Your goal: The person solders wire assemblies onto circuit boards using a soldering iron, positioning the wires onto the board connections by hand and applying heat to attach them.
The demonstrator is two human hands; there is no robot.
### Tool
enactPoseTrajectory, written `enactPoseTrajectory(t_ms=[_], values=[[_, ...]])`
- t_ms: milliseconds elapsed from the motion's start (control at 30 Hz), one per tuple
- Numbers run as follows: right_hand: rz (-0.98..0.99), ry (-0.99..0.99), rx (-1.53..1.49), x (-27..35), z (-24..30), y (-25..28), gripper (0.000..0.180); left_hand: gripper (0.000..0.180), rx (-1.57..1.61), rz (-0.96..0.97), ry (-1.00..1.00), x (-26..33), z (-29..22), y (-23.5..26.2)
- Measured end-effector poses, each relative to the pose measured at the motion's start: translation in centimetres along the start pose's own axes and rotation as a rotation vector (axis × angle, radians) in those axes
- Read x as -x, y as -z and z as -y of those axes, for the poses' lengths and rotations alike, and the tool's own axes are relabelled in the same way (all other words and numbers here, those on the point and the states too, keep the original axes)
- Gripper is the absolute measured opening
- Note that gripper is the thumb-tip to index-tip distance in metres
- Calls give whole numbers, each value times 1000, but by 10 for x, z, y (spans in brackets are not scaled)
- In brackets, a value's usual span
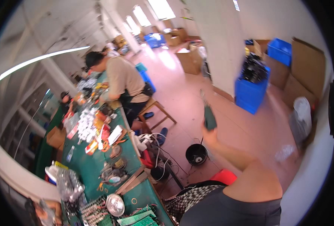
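My right arm reaches out from the lower right. At its end my right hand [210, 136] is closed around a dark green hand tool [210, 119] with a slim, pale tip pointing away from me. Blur hides the tool's exact kind. It is held in the air above the pink floor, beyond a black bucket [196, 154]. My left hand is out of view. On the green workbench [132, 193] to my left lie green circuit boards [142, 218], a shiny round metal dish [115, 205] and a wooden strip [131, 180].
Another person [118, 79] sits on a wooden stool [160, 113] farther along the bench, by a heap of small parts [90, 122]. A white power strip with cables [142, 142] hangs at the bench edge. A blue crate [251, 92] stands beside a pillar [221, 49], near cardboard boxes [306, 71].
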State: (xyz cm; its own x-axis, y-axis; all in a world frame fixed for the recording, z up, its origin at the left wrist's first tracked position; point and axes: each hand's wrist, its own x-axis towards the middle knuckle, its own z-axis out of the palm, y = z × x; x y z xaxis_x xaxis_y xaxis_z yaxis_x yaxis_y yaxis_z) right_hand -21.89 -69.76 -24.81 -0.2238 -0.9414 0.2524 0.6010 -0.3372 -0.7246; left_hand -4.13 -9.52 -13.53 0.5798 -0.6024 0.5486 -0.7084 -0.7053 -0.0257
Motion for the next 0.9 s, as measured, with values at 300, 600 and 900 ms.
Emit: enactPoseTrajectory(t_ms=[300,600,900], values=[[-923,354,658,-218,35,145,24,46,62,87,-253,-61,15,-20],[-946,254,587,-216,88,231,31,45,-23,-39,81,1,1,4],[-885,132,1098,-213,122,178,53,44,16,-117,108,-9,-23,-8]])
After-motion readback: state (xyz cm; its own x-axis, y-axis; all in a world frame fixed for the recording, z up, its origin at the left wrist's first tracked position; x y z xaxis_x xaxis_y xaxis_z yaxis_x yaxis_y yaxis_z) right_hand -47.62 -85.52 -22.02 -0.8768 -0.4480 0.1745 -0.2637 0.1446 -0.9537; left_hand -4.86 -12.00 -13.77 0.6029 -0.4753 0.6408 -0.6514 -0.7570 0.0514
